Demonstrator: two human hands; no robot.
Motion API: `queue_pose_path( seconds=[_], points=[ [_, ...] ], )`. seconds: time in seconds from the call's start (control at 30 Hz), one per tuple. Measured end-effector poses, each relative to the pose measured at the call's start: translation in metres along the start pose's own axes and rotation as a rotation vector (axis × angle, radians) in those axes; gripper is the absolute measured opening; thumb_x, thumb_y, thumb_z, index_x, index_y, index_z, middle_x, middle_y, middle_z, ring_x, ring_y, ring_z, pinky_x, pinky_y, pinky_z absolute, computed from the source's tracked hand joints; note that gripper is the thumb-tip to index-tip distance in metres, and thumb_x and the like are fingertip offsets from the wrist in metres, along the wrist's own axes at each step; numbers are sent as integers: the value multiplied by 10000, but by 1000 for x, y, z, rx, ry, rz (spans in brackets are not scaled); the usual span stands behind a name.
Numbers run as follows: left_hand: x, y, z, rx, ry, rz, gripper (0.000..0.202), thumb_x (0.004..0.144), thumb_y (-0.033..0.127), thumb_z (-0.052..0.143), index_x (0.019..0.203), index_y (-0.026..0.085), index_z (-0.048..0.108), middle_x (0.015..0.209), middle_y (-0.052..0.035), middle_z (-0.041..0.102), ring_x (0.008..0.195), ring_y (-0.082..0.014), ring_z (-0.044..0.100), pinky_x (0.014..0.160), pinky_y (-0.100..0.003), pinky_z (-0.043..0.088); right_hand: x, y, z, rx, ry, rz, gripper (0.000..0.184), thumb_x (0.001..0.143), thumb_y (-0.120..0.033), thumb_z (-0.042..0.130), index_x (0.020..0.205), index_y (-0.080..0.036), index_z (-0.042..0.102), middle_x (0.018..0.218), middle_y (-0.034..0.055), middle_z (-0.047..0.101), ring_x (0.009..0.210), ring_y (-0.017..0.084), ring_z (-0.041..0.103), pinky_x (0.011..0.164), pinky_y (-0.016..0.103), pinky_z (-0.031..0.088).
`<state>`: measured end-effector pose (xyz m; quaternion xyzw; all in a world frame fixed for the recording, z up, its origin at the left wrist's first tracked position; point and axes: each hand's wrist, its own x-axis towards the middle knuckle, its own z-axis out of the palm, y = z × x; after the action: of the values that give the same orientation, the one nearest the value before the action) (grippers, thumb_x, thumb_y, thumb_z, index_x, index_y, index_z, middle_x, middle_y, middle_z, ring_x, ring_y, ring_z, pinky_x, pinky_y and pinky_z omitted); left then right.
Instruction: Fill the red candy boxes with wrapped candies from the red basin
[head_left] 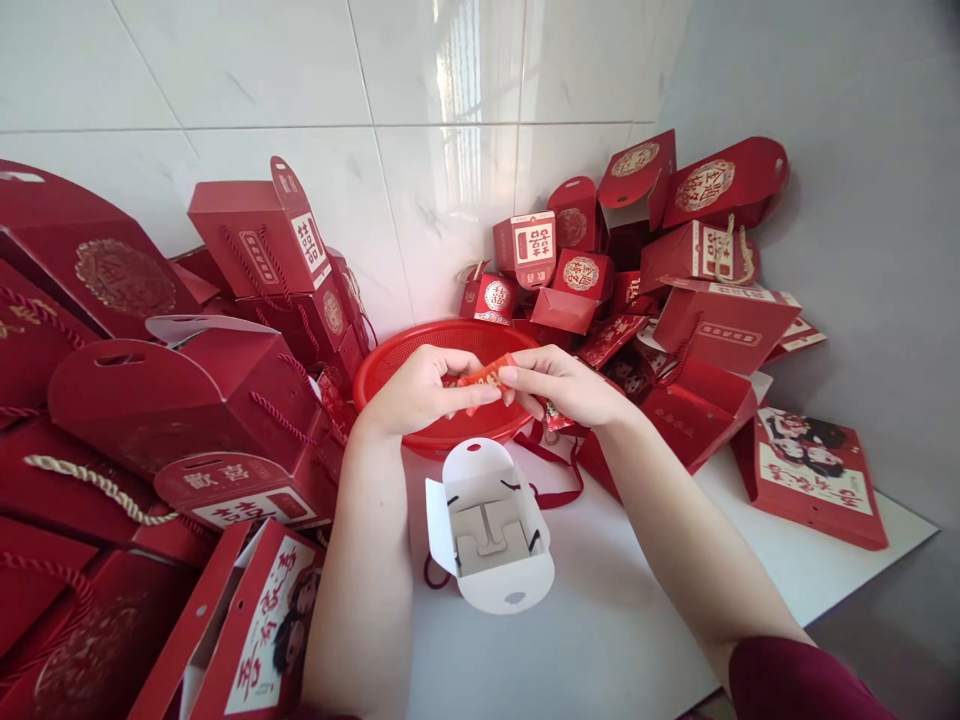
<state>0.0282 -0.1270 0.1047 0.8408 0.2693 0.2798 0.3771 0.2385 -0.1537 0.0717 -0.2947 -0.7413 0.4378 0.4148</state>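
Observation:
Between my hands is a small shiny red-orange packet (486,379) with pale printing, pinched at both ends. My left hand (429,388) grips its left side with thumb and fingers, and my right hand (564,385) holds its right side. Both hands are over the front of a red plastic basket (390,352) with a perforated wall. Below them stands an open gift box (517,585), white inside, its flaps spread and its bottom visible. Another small red packet (556,416) shows under my right fingers; whether it is held I cannot tell.
Red gift boxes (259,235) with rope handles are stacked on the left. More red boxes (709,185) pile up at the right, and a flat-sided box (817,475) with printed figures lies at the table's right edge. A tiled wall (285,70) rises behind the white table (600,640).

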Motion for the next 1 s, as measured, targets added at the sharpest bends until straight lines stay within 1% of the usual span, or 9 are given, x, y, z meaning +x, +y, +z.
queue_pose_path(
  seconds=[0.1, 0.2, 0.3, 0.4, 0.53, 0.63, 0.73, 0.83, 1.0],
  points=[
    [-2, 6, 0, 85, -69, 2, 331, 804, 360, 731, 602, 140, 589, 555, 32, 561, 523, -67, 452, 513, -198, 355, 0, -1, 3, -11, -28, 6, 398, 948, -440, 580, 672, -157, 544, 510, -59, 505, 458, 56, 396, 477, 198, 326],
    [-4, 8, -3, 61, -151, -21, 331, 792, 359, 741, 597, 140, 586, 534, 37, 550, 496, -62, 434, 488, -196, 337, 0, 0, 5, -18, -92, 15, 391, 939, -459, 591, 692, -159, 543, 531, -57, 516, 439, 55, 405, 434, 189, 330],
    [-7, 4, -7, -27, -256, -83, 309, 818, 368, 712, 643, 134, 612, 547, 27, 554, 479, -61, 434, 469, -195, 336, -2, 1, 5, -49, -128, 15, 394, 936, -480, 591, 710, -162, 543, 539, -55, 519, 429, 59, 433, 401, 181, 342],
    [-9, -2, -12, -104, -298, -154, 313, 881, 403, 628, 749, 121, 661, 577, 10, 555, 461, -59, 412, 439, -195, 309, -4, 1, 2, -90, -129, 12, 403, 943, -488, 579, 709, -164, 528, 541, -50, 526, 429, 58, 424, 393, 175, 343],
    [-9, -4, -13, -79, -255, -115, 350, 892, 418, 608, 705, 124, 646, 568, 10, 547, 461, -55, 397, 431, -185, 292, -3, 2, 2, -107, -125, 14, 406, 946, -490, 576, 709, -166, 511, 548, -50, 531, 432, 52, 412, 407, 174, 336],
    [-7, -2, -9, 1, -115, -41, 368, 901, 403, 604, 649, 135, 620, 572, 9, 573, 486, -57, 431, 466, -178, 326, -1, 4, 5, -66, -64, 1, 407, 950, -496, 566, 715, -168, 508, 548, -55, 519, 438, 48, 407, 424, 174, 324],
    [-4, 0, -5, 23, 13, -27, 352, 912, 394, 597, 665, 144, 610, 570, 23, 553, 495, -58, 436, 472, -177, 321, 2, 7, 9, 7, 23, 3, 390, 957, -482, 553, 730, -165, 542, 526, -59, 503, 431, 48, 380, 425, 183, 292],
    [-3, 4, -2, 8, 23, -10, 341, 918, 395, 590, 682, 149, 605, 578, 25, 552, 498, -63, 436, 472, -184, 322, 2, 8, 12, 113, 54, 9, 349, 935, -426, 591, 716, -154, 581, 503, -59, 501, 416, 47, 356, 420, 190, 277],
    [-5, 7, -3, 16, -22, 38, 346, 914, 381, 596, 658, 149, 608, 586, 14, 577, 531, -78, 476, 531, -205, 374, -1, 6, 17, 165, -4, 25, 313, 902, -411, 631, 737, -146, 616, 476, -68, 491, 382, 45, 337, 385, 184, 258]
  ],
)
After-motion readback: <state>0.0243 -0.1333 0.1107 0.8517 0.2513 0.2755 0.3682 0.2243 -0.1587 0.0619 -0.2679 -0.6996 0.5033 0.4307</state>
